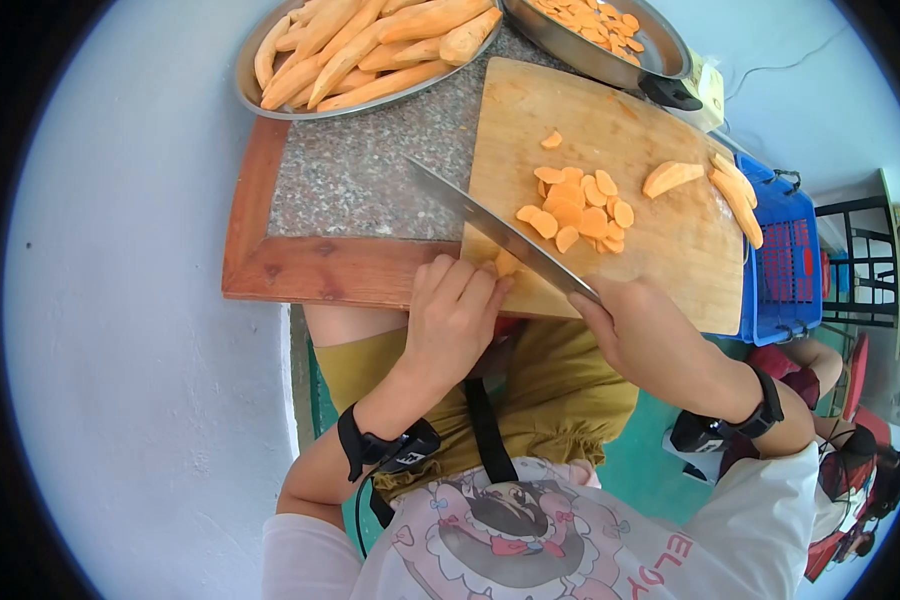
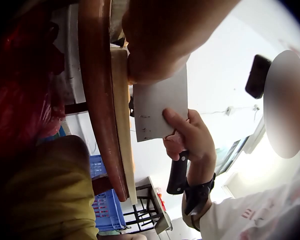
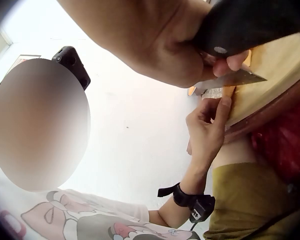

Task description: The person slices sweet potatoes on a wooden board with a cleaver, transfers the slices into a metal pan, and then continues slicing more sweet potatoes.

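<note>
A broad-bladed kitchen knife [image 1: 510, 238] with a black handle [image 2: 177, 172] is gripped in my right hand [image 1: 645, 325]. Its blade slants across the front left of the wooden cutting board [image 1: 610, 120], tip out over the stone tabletop. My left hand [image 1: 452, 315] is at the board's near edge and pinches a piece of peeled sweet potato [image 1: 507, 263], right beside the blade. In the right wrist view the left hand's [image 3: 207, 125] thumb and fingers meet at this piece. Orange slices [image 1: 568, 205] lie piled just beyond the blade.
Longer sweet potato pieces [image 1: 673, 178] lie on the board's right side. Behind stand a metal tray [image 1: 245, 85] of whole peeled ones and a pan [image 1: 675, 50] with slices. A blue basket [image 1: 785, 310] stands right of the board; a wall [image 1: 140, 300] is at left. Other people sit at far right.
</note>
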The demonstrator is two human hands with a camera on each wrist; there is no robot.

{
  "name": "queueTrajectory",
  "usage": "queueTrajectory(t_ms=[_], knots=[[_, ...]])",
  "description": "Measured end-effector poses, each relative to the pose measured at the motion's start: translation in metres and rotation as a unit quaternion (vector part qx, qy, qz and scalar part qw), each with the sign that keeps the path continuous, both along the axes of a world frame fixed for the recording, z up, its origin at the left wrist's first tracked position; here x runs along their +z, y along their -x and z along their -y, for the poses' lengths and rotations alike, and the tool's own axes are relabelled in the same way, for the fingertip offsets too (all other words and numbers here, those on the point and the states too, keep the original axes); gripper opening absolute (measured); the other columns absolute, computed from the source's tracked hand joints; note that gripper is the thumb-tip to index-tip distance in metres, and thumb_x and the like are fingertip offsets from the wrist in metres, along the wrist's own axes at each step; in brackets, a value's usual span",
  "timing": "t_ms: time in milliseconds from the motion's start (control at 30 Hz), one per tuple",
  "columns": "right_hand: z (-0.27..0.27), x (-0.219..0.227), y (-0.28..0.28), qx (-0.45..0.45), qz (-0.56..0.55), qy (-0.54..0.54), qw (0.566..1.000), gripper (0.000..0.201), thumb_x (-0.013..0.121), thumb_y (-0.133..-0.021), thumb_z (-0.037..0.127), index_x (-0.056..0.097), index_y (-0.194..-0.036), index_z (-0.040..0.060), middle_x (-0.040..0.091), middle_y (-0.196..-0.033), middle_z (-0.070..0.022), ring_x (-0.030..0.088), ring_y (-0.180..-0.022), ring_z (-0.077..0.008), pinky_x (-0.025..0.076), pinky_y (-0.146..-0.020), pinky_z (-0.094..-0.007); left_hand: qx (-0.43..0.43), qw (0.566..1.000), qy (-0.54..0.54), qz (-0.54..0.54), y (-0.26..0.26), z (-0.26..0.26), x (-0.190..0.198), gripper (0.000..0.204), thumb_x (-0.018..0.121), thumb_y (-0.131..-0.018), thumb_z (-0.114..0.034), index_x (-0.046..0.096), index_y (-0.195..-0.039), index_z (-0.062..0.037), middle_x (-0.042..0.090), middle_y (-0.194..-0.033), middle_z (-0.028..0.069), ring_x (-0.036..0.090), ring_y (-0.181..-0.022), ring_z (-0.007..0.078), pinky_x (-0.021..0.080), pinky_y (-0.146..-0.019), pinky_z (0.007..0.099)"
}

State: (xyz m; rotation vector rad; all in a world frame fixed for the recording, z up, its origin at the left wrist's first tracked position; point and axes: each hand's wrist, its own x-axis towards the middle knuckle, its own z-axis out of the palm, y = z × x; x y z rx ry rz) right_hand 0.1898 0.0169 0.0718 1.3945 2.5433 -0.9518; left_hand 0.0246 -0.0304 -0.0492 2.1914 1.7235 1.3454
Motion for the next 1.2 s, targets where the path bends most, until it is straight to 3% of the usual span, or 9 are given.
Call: queueTrajectory(t_ms=[167,467,533,733,867,1200], knots=[[0.0,0.0,0.004,-0.008,0.01,0.003,1.0,0.021,0.049,-0.087,0.012,0.05,-0.073,-0.0049,0.053,-0.059,-0.0248,0.054,-0.058,-0.0415,0.043,-0.053,-0.0463,0.005,1.0,0.002,0.019,-0.002,0.0,0.002,0.015,0.069,-0.069,-0.003,0.059,-0.079,0.0005,0.052,-0.07,0.0098,0.048,-0.067,0.0272,0.037,-0.061,0.0356],[-0.013,-0.013,0.013,0.026,-0.028,-0.096,0.995,0.022,0.054,-0.083,0.011,0.06,-0.074,-0.0081,0.057,-0.067,-0.025,0.058,-0.066,-0.041,0.048,-0.058,-0.0449,0.026,1.0,0.008,0.008,-0.003,0.003,-0.001,0.013,0.069,-0.071,-0.005,0.059,-0.078,-0.0016,0.052,-0.069,0.0079,0.048,-0.066,0.0257,0.036,-0.06,0.0349],[-0.017,-0.018,0.007,0.024,-0.039,-0.066,0.997,0.028,0.051,-0.087,0.018,0.055,-0.076,-0.0065,0.053,-0.065,-0.0251,0.053,-0.061,-0.0405,0.042,-0.056,-0.0444,0.031,0.999,0.013,0.012,-0.004,0.004,-0.001,0.013,0.069,-0.071,-0.006,0.059,-0.079,-0.0016,0.052,-0.069,0.0078,0.048,-0.066,0.0255,0.036,-0.06,0.0347],[-0.006,0.009,-0.006,-0.048,-0.045,-0.047,0.997,0.024,0.053,-0.086,0.014,0.057,-0.073,-0.006,0.053,-0.062,-0.0259,0.054,-0.061,-0.0419,0.044,-0.057,-0.0452,0.046,0.998,0.027,0.036,-0.003,0.007,0.001,0.013,0.069,-0.072,-0.006,0.06,-0.079,-0.0013,0.051,-0.067,0.0075,0.048,-0.064,0.0245,0.037,-0.06,0.0348],[0.002,0.005,-0.019,-0.022,-0.071,-0.063,0.995,0.024,0.053,-0.086,0.014,0.056,-0.071,-0.0046,0.052,-0.059,-0.0252,0.052,-0.056,-0.042,0.043,-0.053,-0.0452,0.048,0.995,0.023,0.09,-0.005,0.007,-0.005,0.012,0.068,-0.072,-0.003,0.06,-0.08,-0.0002,0.051,-0.065,0.0079,0.048,-0.061,0.0244,0.038,-0.058,0.034],[0.011,0.002,-0.02,-0.022,-0.075,-0.048,0.996,0.023,0.053,-0.086,0.014,0.053,-0.07,-0.0028,0.051,-0.054,-0.0239,0.052,-0.052,-0.0417,0.042,-0.049,-0.0455,0.036,0.994,0.021,0.097,-0.004,0.006,-0.003,0.008,0.066,-0.073,-0.001,0.06,-0.078,0.0009,0.05,-0.063,0.0081,0.047,-0.059,0.0242,0.038,-0.057,0.0334]])
